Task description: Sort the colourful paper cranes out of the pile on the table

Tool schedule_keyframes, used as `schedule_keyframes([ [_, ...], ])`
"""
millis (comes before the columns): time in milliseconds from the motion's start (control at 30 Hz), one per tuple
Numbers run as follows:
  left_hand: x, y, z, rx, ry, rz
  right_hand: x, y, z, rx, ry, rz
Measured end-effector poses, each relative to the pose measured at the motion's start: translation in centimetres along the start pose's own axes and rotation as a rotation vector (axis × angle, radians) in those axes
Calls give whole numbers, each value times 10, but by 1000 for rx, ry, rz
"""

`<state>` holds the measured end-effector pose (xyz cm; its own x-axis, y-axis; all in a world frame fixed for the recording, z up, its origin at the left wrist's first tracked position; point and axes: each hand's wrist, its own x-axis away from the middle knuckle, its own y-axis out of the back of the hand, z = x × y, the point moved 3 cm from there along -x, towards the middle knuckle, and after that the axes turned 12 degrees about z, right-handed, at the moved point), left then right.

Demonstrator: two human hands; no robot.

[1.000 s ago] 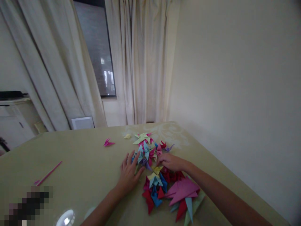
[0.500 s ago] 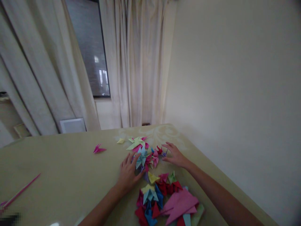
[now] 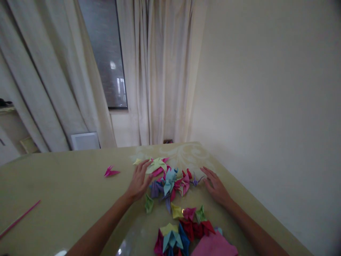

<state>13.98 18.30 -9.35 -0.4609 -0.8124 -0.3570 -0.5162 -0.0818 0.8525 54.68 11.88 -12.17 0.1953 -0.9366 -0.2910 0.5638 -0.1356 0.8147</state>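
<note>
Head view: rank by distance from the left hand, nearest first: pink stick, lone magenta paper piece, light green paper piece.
1. light green paper piece, at the fingertips of the left hand.
2. lone magenta paper piece, apart, off to its left.
3. pink stick, farthest out on the left.

origami pile (image 3: 170, 181) between hands, stick (image 3: 20, 218) far left

On our olive desk (image 3: 66, 192) we see a lone magenta folded paper figure (image 3: 110, 172) and, near the left edge, a thin pink stick (image 3: 20, 218). Behind it, pale curtains (image 3: 160, 71) frame a dark window (image 3: 106, 53), with a white panel (image 3: 85, 141) below.
</note>
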Motion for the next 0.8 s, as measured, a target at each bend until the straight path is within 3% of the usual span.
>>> schedule_keyframes([
  [100,-26,6,44,-33,222,-30,3,-5,-11,6,-56,-46],
  [200,-43,3,73,-21,343,3,0,-8,-10,30,-68,-41],
  [300,-47,1,84,13,398,53,0,-7,-7,42,-80,-49],
  [367,-45,5,81,40,399,52,0,-5,-5,40,-83,-57],
  [467,-37,19,58,90,344,-2,1,-4,-4,29,-92,-79],
  [600,-6,40,-4,164,179,-62,0,-4,-3,14,-106,-91],
  [700,31,44,-61,288,-14,8,-1,-5,-1,22,-106,-86],
  [800,65,31,-101,439,-134,146,0,-5,2,47,-103,-79],
])
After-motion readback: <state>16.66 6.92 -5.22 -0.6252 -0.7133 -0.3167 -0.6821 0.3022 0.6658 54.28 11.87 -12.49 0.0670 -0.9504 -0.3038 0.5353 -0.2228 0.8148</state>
